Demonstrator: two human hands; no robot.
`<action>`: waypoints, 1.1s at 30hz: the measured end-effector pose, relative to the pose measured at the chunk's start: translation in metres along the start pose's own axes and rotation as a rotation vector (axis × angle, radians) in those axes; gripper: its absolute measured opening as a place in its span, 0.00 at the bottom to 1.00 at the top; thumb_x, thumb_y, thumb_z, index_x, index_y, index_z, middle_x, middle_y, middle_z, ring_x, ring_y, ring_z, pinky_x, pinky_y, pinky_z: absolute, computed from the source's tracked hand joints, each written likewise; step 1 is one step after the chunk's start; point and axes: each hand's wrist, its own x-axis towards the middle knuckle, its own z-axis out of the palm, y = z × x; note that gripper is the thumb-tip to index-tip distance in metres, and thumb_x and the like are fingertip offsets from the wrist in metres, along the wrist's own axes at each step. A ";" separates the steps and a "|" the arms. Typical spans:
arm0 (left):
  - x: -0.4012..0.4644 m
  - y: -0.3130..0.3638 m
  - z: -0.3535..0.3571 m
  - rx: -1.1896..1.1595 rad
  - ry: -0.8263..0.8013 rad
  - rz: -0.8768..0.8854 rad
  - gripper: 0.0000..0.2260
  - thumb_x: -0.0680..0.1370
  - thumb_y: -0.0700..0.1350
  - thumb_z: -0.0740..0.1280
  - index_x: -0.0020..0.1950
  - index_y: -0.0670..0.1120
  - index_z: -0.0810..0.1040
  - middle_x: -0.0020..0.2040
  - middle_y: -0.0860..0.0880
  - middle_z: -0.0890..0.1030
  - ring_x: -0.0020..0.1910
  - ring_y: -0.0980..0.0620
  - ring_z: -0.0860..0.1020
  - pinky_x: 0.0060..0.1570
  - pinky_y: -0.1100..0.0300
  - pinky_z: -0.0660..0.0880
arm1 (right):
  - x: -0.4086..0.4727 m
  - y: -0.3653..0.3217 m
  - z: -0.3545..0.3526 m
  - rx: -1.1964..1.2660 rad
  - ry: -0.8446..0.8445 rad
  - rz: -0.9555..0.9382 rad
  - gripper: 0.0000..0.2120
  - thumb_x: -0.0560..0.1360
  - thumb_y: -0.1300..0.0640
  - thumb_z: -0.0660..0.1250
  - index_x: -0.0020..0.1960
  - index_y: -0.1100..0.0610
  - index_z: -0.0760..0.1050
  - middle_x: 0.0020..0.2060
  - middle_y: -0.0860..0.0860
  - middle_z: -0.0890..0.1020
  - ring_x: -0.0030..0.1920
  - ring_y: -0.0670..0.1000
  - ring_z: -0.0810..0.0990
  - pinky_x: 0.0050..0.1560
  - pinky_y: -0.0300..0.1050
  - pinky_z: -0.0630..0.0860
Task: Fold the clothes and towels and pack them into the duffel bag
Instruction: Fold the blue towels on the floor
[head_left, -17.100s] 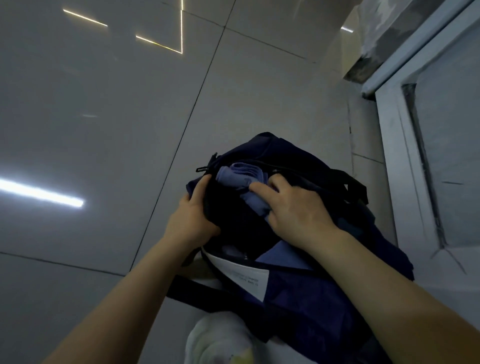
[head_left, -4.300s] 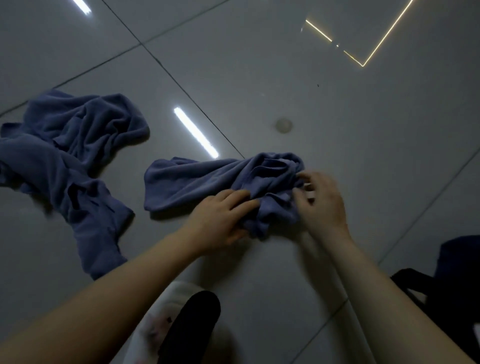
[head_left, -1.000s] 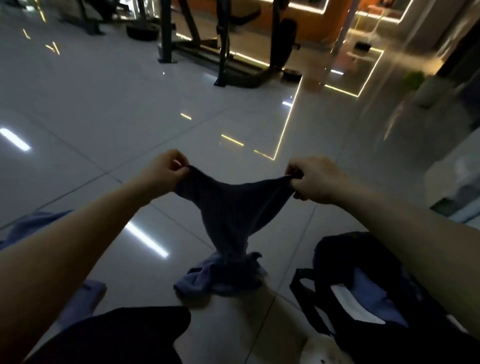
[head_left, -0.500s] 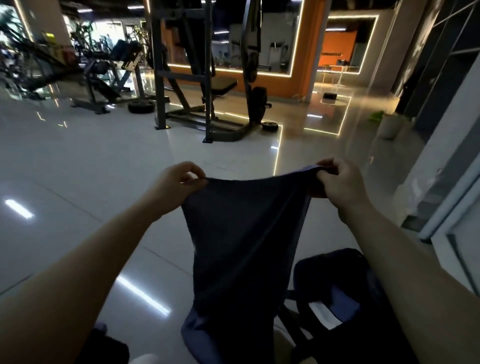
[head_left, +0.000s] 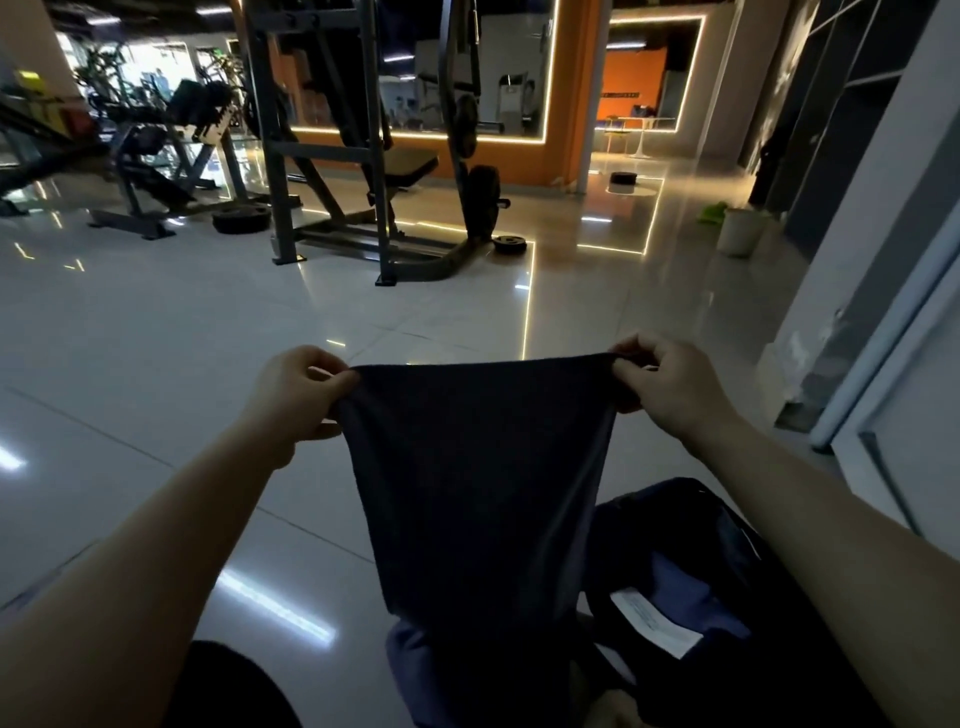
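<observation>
From the head camera, the dark blue towel (head_left: 478, 483) now hangs lifted and spread between the two hands: the left hand (head_left: 298, 397) pinches one top corner and the right hand (head_left: 667, 387) pinches the other, fingers curled round the hem, so the upper edge is pulled nearly straight and the cloth drops flat in front of the person. Its bottom end is out of view at the lower edge, so whether it clears the floor (head_left: 156, 364) cannot be told. The duffel bag (head_left: 727, 597) sits open on the floor, low and to the right, just beside the hanging cloth, with lighter blue fabric and a white label (head_left: 652, 626) showing inside. Half a second ago the top edge sagged and the hands stood closer together; a second ago the lower part was heaped on the floor. Four seconds back the towel lay crumpled on the tiles under both hands. The towel looks shaken out and ready for its first fold; packing it is not yet done.
</observation>
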 end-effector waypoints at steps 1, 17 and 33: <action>0.001 0.001 0.004 -0.016 -0.002 0.000 0.05 0.78 0.41 0.67 0.43 0.44 0.75 0.41 0.44 0.79 0.36 0.49 0.77 0.32 0.58 0.75 | 0.000 0.000 0.000 0.015 0.004 0.008 0.06 0.77 0.63 0.66 0.44 0.54 0.78 0.38 0.53 0.80 0.35 0.49 0.80 0.31 0.34 0.76; 0.012 -0.002 0.003 0.154 -0.129 0.145 0.06 0.72 0.35 0.72 0.42 0.45 0.79 0.40 0.45 0.81 0.41 0.48 0.80 0.47 0.55 0.79 | 0.019 0.021 -0.011 0.165 0.116 0.148 0.08 0.77 0.65 0.65 0.43 0.54 0.77 0.40 0.54 0.81 0.40 0.52 0.82 0.39 0.42 0.79; 0.005 0.006 0.006 -0.259 0.080 0.143 0.03 0.78 0.42 0.66 0.46 0.46 0.73 0.45 0.44 0.80 0.46 0.49 0.80 0.39 0.55 0.80 | 0.020 0.001 0.004 0.206 0.270 0.000 0.06 0.79 0.59 0.64 0.43 0.51 0.74 0.37 0.51 0.78 0.28 0.45 0.79 0.30 0.38 0.76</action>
